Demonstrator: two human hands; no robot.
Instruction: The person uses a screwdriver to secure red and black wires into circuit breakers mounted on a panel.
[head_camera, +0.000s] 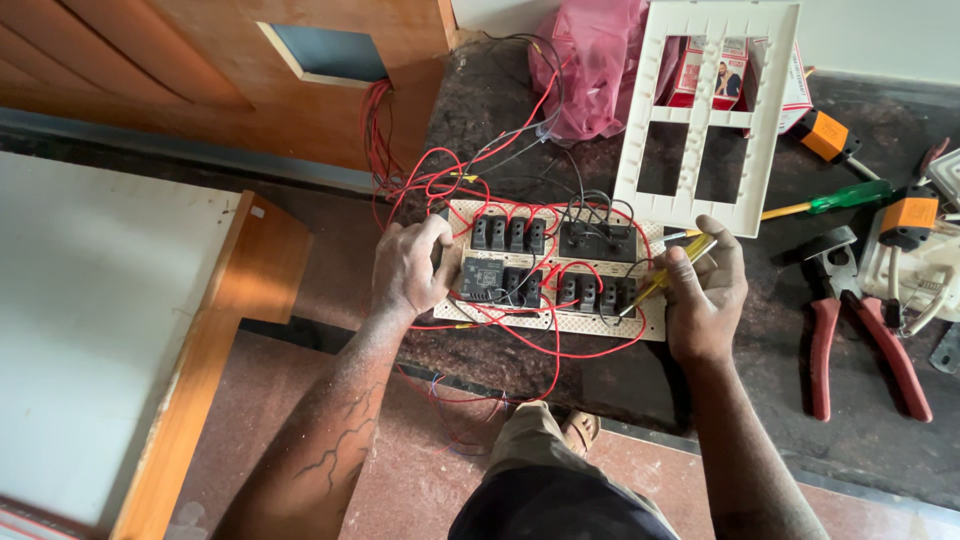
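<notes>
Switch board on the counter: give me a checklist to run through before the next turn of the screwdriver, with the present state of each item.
1. Switch board lies flat on the counter: ok.
2. Left hand steadies the board's left edge: ok.
3. Right hand grips the yellow screwdriver: ok.
4. Screwdriver tip seated in a screw head: cannot tell, too small.
5. Red wires kept away from the tip: not ok, they loop close by it.
6. Red-handled pliers lying close to the right hand: ok.
</notes>
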